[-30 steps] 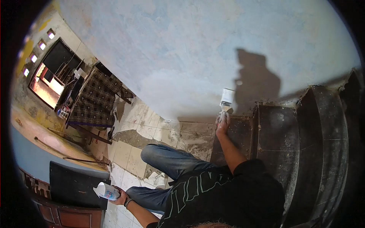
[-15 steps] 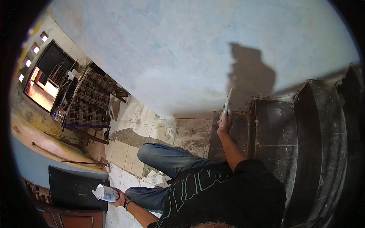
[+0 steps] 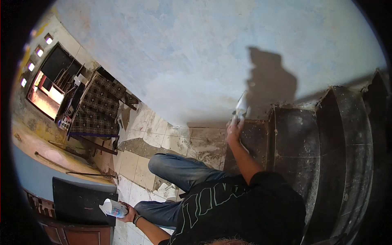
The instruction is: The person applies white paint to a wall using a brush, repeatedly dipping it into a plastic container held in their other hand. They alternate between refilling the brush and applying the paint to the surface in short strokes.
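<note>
My right hand (image 3: 234, 130) is closed on a putty knife (image 3: 242, 104), its pale blade tilted up against the lower wall (image 3: 196, 81), just above the dark tiled step. The wall there has patchy pale blue and whitish coating. Low on the left, my left hand (image 3: 130, 213) grips a white plastic container (image 3: 112, 208) with a jagged cut rim and a coloured print on its side. What lies inside the container is hidden from this angle. White smears mark the fingers of my right hand.
Dark tiled stairs (image 3: 296, 130) climb to the right along the wall. A table with a checked cloth (image 3: 96, 106) stands at the far left. Below it are a black panel (image 3: 81, 200) and a brown wooden cabinet (image 3: 87, 236). Debris lies on the pale floor tiles (image 3: 141, 167).
My right hand has shifted slightly left, and the putty knife has turned so its blade face shows more broadly. My left hand with the container has stayed put.
</note>
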{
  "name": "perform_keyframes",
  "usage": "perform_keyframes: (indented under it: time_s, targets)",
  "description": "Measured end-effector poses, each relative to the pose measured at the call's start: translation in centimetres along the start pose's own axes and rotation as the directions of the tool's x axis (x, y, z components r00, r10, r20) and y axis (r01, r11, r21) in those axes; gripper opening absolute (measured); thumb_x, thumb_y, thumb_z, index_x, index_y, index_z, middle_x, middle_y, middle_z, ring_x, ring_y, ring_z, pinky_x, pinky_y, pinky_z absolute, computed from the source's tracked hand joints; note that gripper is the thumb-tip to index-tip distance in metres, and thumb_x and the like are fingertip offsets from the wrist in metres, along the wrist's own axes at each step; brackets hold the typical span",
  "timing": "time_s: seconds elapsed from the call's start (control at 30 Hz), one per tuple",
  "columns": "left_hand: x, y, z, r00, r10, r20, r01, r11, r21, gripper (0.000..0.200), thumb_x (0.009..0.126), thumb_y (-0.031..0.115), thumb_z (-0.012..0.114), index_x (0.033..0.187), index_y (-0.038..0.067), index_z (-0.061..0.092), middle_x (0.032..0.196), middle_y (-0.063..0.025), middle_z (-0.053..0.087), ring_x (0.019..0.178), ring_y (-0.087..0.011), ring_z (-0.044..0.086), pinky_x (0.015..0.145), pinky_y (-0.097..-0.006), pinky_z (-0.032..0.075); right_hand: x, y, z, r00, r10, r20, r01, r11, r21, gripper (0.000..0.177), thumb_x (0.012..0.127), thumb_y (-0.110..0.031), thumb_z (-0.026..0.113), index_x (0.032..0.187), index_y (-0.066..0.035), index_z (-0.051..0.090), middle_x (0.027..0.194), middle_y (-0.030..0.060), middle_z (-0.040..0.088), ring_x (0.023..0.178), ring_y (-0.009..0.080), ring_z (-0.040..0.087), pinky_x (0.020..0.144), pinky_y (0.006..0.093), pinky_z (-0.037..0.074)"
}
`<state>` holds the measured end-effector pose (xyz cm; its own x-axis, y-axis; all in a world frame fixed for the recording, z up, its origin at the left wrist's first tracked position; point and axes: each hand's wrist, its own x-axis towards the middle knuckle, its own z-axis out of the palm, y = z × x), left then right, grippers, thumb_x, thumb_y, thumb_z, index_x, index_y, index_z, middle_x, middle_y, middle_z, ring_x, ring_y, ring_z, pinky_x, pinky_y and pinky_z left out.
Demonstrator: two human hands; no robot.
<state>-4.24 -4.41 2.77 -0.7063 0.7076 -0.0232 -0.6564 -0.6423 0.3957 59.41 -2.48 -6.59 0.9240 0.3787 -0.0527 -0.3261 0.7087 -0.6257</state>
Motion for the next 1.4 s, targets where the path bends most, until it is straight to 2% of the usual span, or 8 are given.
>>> perform_keyframes:
  time_s: [0.1,0.4,0.5,0.53,0.7,0.77,0.8,1.4]
  targets:
    - [0.1,-0.3,-0.1,0.999,-0.034,0.032,0.034,0.999,-0.009,0.067,0.083,0.049,0.048,0.123,-0.005,0.049,0.112,-0.0262,0.056,0.092,-0.0377,0.060,0.079,-0.0435,0.052,1.8,0.6,1.2,0.983,0.167,-0.075,-0.175,0.977,-0.122,0.017,0.096,-0.023,0.050,0.099,-0.008,0.041,0.064,-0.0020,0.039,0.048,0.0069,0.037,0.041,0.0245,0.032]
    - [-1.3,-0.7,1.0,1.000,-0.005,-0.007,0.005,1.000,-0.008,0.067,0.086,0.052,0.047,0.125,-0.003,0.047,0.116,-0.0265,0.054,0.099,-0.0404,0.058,0.080,-0.0454,0.052,-0.5,2.0,-1.5,0.991,0.077,0.106,-0.050,0.968,-0.245,0.023,0.096,-0.020,0.049,0.107,0.000,0.044,0.082,0.0041,0.050,0.064,0.0113,0.045,0.056,0.0240,0.041]
    - [-0.6,-0.5,0.2,1.000,-0.010,-0.007,0.010,1.000,-0.004,0.067,0.086,0.051,0.047,0.126,-0.003,0.047,0.117,-0.0264,0.054,0.101,-0.0409,0.058,0.081,-0.0457,0.052,2.7,2.6,-1.8,0.915,-0.373,0.154,0.366,0.607,-0.706,0.027,0.096,-0.022,0.049,0.109,0.002,0.047,0.089,0.0083,0.055,0.076,0.0165,0.051,0.069,0.0325,0.046]
    - [-0.1,-0.3,-0.2,1.000,-0.011,0.002,0.011,1.000,-0.008,0.067,0.086,0.051,0.047,0.126,-0.003,0.047,0.118,-0.0264,0.054,0.101,-0.0410,0.058,0.081,-0.0458,0.052,2.4,2.3,-2.1,0.963,-0.249,0.105,0.236,0.586,-0.775,0.031,0.096,-0.022,0.049,0.112,0.004,0.048,0.096,0.0135,0.057,0.087,0.0203,0.053,0.080,0.0372,0.044]
    - [-0.5,-0.2,0.1,1.000,-0.027,0.014,0.027,0.999,-0.016,0.067,0.085,0.049,0.050,0.127,-0.003,0.046,0.119,-0.0258,0.054,0.102,-0.0405,0.057,0.082,-0.0452,0.051,2.3,6.2,-5.5,0.993,-0.098,0.064,0.116,0.914,-0.389,0.035,0.095,-0.021,0.050,0.118,0.005,0.046,0.102,0.0160,0.053,0.092,0.0209,0.052,0.081,0.0346,0.043]
    - [-0.7,-0.4,0.5,1.000,-0.021,0.007,0.021,1.000,0.007,0.067,0.084,0.048,0.050,0.127,-0.003,0.046,0.118,-0.0258,0.054,0.101,-0.0401,0.057,0.082,-0.0448,0.051,3.1,5.5,-4.7,0.996,-0.085,0.032,0.091,0.891,-0.445,0.034,0.095,-0.021,0.050,0.116,0.005,0.046,0.104,0.0153,0.052,0.092,0.0209,0.052,0.081,0.0342,0.043]
    - [-0.6,-0.5,0.5,1.000,-0.024,0.011,0.024,1.000,-0.007,0.067,0.084,0.048,0.050,0.127,-0.003,0.046,0.118,-0.0259,0.054,0.100,-0.0399,0.057,0.081,-0.0447,0.050,3.4,5.4,-4.0,0.970,-0.235,0.064,0.213,0.690,-0.692,0.032,0.094,-0.021,0.052,0.112,0.005,0.047,0.099,0.0141,0.052,0.089,0.0198,0.050,0.078,0.0337,0.042]
    - [-0.3,-0.6,0.0,0.999,-0.045,0.007,0.045,0.999,-0.026,0.069,0.082,0.047,0.053,0.127,-0.004,0.046,0.116,-0.0270,0.054,0.095,-0.0389,0.058,0.076,-0.0429,0.050,0.7,1.5,-1.6,0.999,-0.048,-0.001,0.043,0.911,-0.409,0.023,0.092,-0.017,0.056,0.104,0.001,0.049,0.087,0.0072,0.051,0.076,0.0152,0.049,0.069,0.0312,0.043]
